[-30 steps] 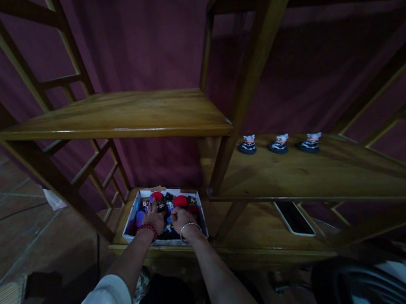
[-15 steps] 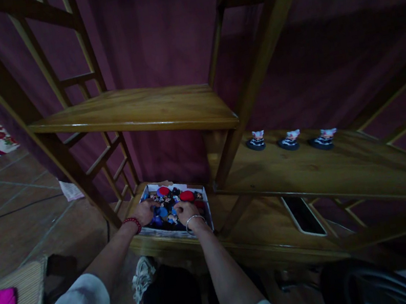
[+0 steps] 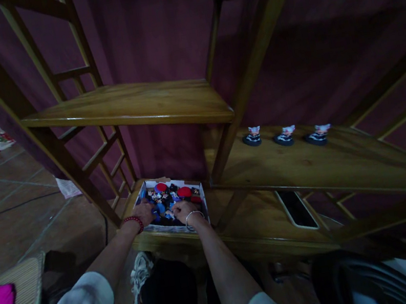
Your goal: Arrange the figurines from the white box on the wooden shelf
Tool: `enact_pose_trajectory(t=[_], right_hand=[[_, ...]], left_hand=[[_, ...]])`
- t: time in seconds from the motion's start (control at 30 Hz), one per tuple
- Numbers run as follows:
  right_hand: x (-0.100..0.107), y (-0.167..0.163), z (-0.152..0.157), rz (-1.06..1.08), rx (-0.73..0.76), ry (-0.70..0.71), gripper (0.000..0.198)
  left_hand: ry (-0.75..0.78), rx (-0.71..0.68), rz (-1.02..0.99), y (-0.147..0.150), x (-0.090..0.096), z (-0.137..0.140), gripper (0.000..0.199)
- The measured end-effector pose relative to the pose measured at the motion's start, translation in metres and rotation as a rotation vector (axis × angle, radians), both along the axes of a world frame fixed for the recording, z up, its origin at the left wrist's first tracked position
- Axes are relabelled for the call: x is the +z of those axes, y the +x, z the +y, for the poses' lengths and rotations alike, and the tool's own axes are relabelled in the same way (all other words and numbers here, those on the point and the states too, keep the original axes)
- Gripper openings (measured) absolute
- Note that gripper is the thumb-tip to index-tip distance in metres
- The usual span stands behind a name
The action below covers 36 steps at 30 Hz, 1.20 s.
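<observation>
A shallow white cardboard box [image 3: 203, 201] full of small figures stands on the low wooden shelf in front of me. Red, blue, purple and black parts show among the jumbled figures [image 3: 161, 208]. At the box's left side is my left hand [image 3: 144, 212], with a red beaded bracelet; its fingers look outstretched over the contents, with no held thing visible. My right hand [image 3: 183, 210], wearing a silver bangle, is over the middle of the box. Its fingers are curled together, and what they hold, if anything, is hidden.
Three small figurines on dark bases [image 3: 285, 136] stand in a row on the right shelf. A phone-like dark panel with a white edge [image 3: 296, 209] lies lower right. A wooden shelf board [image 3: 128, 104] overhangs the box, with a slanting post [image 3: 226, 150] beside it.
My left hand has shifted slightly left inside the box and its fingers look straighter. My right hand stays over the figures. The whole view has moved a little.
</observation>
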State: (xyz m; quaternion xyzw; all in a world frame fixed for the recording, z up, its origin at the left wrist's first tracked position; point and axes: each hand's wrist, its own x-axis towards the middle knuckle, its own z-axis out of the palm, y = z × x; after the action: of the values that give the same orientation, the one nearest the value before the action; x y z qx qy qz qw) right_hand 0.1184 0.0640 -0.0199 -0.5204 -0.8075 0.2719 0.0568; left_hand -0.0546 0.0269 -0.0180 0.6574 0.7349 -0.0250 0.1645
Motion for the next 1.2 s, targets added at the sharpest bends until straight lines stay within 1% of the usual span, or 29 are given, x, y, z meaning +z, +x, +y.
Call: enact_pose_trajectory(t=[0.13, 0.23, 0.4, 0.57, 0.77, 0.93, 1.07, 1.2], right_hand=[[0.000, 0.001, -0.001, 0.010, 0.011, 0.009, 0.023], [-0.001, 0.000, -0.001, 0.023, 0.032, -0.012, 0.023], [-0.003, -0.001, -0.001, 0.033, 0.046, -0.019, 0.023], [-0.007, -0.001, 0.000, 0.049, 0.046, -0.009, 0.024], [-0.010, -0.002, 0.001, 0.052, 0.057, -0.017, 0.025], [-0.008, -0.003, 0.001, 0.035, 0.053, -0.017, 0.025], [-0.008, -0.002, 0.001, 0.038, 0.059, -0.026, 0.024], [-0.010, -0.002, 0.002, 0.049, 0.058, -0.026, 0.024]], left_hand=[[-0.021, 0.031, 0.019, 0.001, -0.012, 0.004, 0.032], [-0.021, 0.029, 0.020, 0.000, -0.015, 0.006, 0.033], [-0.041, -0.008, -0.019, 0.000, -0.010, 0.005, 0.034], [-0.058, 0.000, -0.021, 0.003, -0.005, 0.005, 0.033], [0.005, -0.044, -0.110, 0.002, -0.005, 0.004, 0.026], [-0.014, -0.100, -0.167, 0.000, -0.007, 0.005, 0.021], [-0.006, -0.087, -0.168, -0.002, -0.012, 0.006, 0.019], [0.032, -0.083, -0.226, -0.005, -0.017, 0.008, 0.020]])
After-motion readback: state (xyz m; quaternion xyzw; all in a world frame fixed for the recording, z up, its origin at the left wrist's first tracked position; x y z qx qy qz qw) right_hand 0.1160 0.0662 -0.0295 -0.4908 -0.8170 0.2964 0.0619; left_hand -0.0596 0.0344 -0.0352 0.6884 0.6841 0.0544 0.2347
